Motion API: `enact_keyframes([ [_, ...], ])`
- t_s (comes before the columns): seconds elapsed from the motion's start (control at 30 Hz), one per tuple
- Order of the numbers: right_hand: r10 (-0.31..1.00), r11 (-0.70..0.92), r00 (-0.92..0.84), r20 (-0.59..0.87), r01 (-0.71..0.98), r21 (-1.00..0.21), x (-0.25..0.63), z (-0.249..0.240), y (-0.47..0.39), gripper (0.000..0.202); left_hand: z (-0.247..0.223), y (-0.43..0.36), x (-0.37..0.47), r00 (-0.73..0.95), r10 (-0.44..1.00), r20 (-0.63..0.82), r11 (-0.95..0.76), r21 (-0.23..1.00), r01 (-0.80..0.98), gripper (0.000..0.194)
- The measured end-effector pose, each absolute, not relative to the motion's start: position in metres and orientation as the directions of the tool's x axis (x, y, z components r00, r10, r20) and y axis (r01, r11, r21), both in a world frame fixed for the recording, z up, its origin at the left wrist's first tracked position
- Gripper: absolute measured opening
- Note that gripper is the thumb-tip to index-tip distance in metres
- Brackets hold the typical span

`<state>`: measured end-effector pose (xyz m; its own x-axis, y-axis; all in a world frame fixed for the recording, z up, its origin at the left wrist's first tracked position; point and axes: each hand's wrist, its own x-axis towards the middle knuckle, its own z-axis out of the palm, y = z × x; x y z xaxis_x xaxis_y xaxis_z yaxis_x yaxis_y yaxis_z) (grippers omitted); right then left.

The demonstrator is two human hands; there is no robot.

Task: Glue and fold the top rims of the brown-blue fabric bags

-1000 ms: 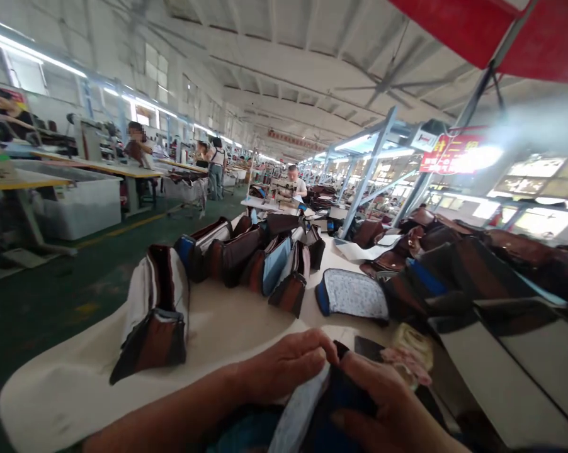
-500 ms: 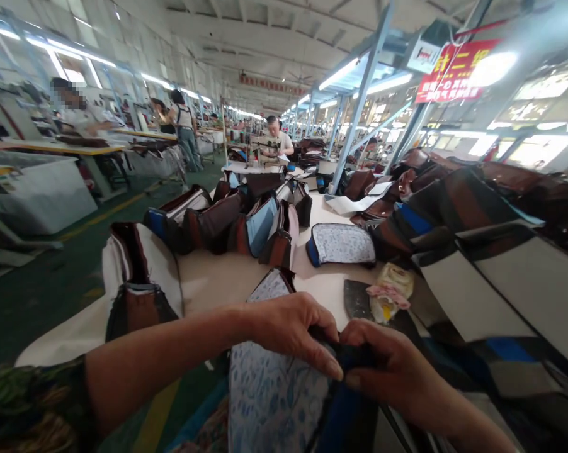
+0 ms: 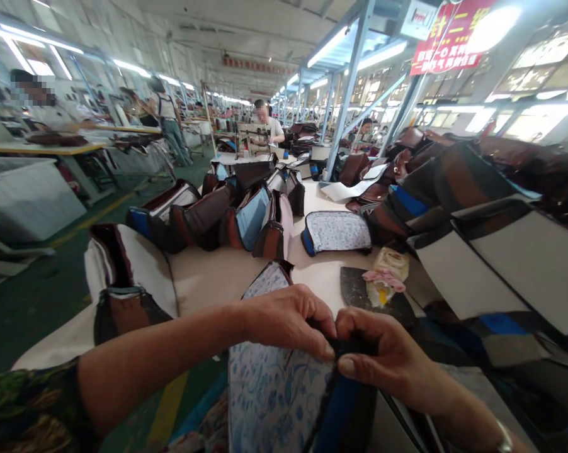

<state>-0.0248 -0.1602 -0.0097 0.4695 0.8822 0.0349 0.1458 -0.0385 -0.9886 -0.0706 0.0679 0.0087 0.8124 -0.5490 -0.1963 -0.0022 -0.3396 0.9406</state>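
Observation:
Close in front of me is a bag piece (image 3: 274,396) with a white lining patterned in blue, a dark edge and a blue and black side strip. My left hand (image 3: 293,321) reaches across it, thumb and fingers pinched on its dark upper edge. Right beside it, my right hand (image 3: 383,352) pinches the same edge between thumb and bent forefinger. The two hands nearly touch at the fingertips. What exactly lies between the fingers is mostly hidden. A similar patterned bag piece (image 3: 338,231) lies beyond on the table.
Several part-sewn bags (image 3: 203,211) stand across the pale table (image 3: 208,270). A white and brown one (image 3: 133,270) sits at the left. Stacked panels (image 3: 492,264) rise on the right, near a dark pad with a pink cloth (image 3: 383,278). People work at machines farther back.
The view has shifted slightly, so the surroundings sit a little farther left and higher. Both hands stay pinched on the edge, with the right thumb and fingertips slightly nearer the left hand.

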Motion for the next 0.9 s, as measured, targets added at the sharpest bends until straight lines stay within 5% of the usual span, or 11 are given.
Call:
enact_keyframes([
  [0.33,0.873,-0.018,0.487,0.038,0.111,-0.994,-0.033,-0.01,-0.15,0.021,0.015,0.067,-0.082,0.858,-0.486,-0.167,-0.359,0.933,-0.022,0.034],
  [0.5,0.872,-0.022,0.49,-0.001,0.037,-0.999,-0.037,-0.014,-0.145,0.016,0.009,0.065,-0.087,0.892,-0.433,-0.131,-0.411,0.909,-0.066,0.008],
  [0.63,0.886,-0.014,0.461,-0.041,-0.063,-0.998,-0.035,-0.018,-0.146,0.022,0.008,0.065,-0.089,0.896,-0.435,-0.095,-0.39,0.916,-0.092,0.011],
  [0.9,0.828,-0.097,0.561,0.007,0.155,-0.983,-0.04,-0.009,-0.146,0.02,0.005,0.068,-0.085,0.887,-0.445,-0.124,-0.409,0.909,-0.078,0.012],
])
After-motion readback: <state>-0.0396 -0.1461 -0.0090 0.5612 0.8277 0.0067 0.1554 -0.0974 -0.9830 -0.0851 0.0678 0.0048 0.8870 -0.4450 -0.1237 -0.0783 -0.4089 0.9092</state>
